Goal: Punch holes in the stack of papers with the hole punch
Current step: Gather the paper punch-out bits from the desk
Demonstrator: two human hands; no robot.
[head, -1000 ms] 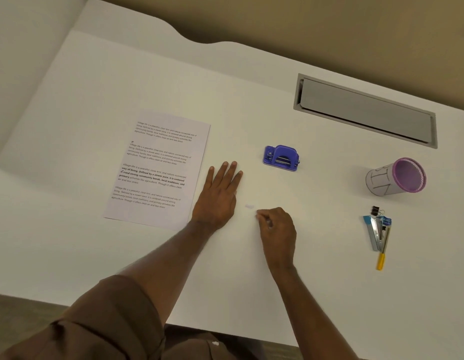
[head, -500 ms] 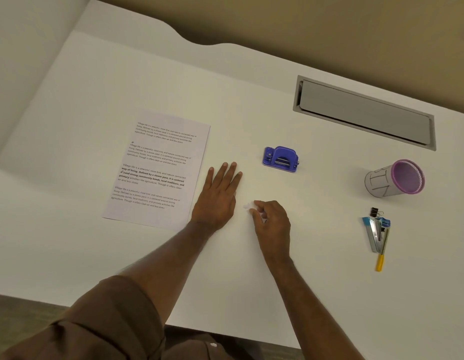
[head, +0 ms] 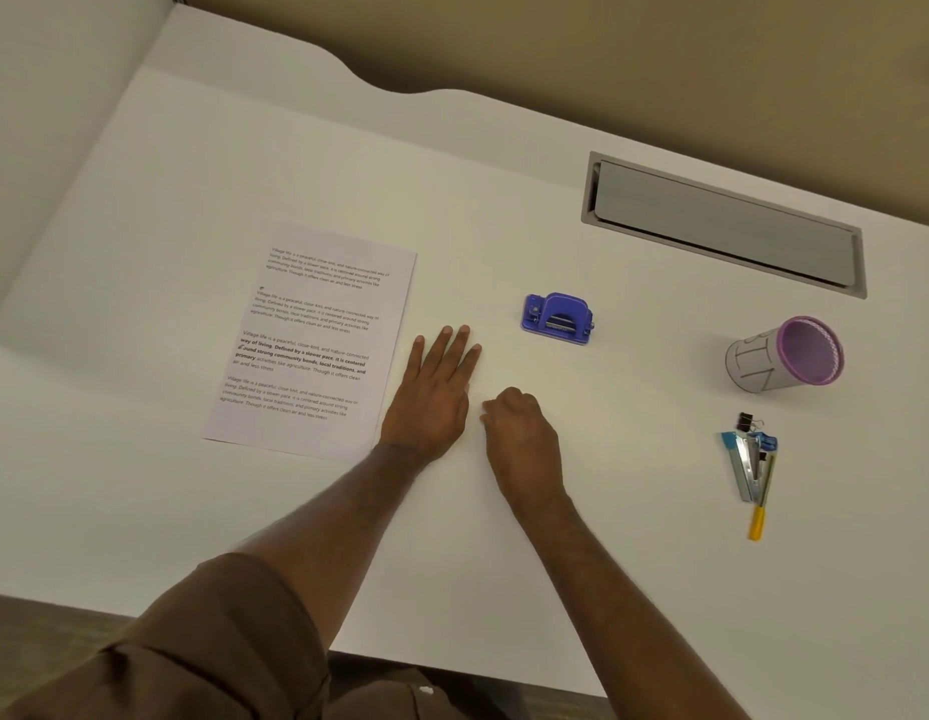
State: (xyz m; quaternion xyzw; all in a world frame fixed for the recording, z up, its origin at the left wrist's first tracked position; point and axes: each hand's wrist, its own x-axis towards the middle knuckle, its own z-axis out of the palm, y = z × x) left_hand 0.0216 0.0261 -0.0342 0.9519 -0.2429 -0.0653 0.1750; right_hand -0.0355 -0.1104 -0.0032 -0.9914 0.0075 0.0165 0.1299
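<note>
- The stack of papers [head: 316, 340] lies flat on the white counter [head: 140, 200], with printed words facing up.
- The left hand [head: 431, 392] lies flat on the counter just to the right of the papers, with its fingers straight and a bit spread.
- The right hand [head: 522, 433] sits just to the right of the left hand; its fingers are curled under, and I cannot tell if they hold anything.
- The blue hole punch [head: 557, 318] stands on the counter to the right of the papers, past the fingertips of both hands, and no hand touches it.
- A purple cup [head: 784, 360] lies on its side far to the right of the hole punch.
- A stapler [head: 744, 462], a black clip [head: 747, 422] and a pen with a yellow end [head: 759, 504] lie near the cup, on the side closer to the person.
- A grey slot [head: 722, 223] is set in the counter behind the hole punch.
</note>
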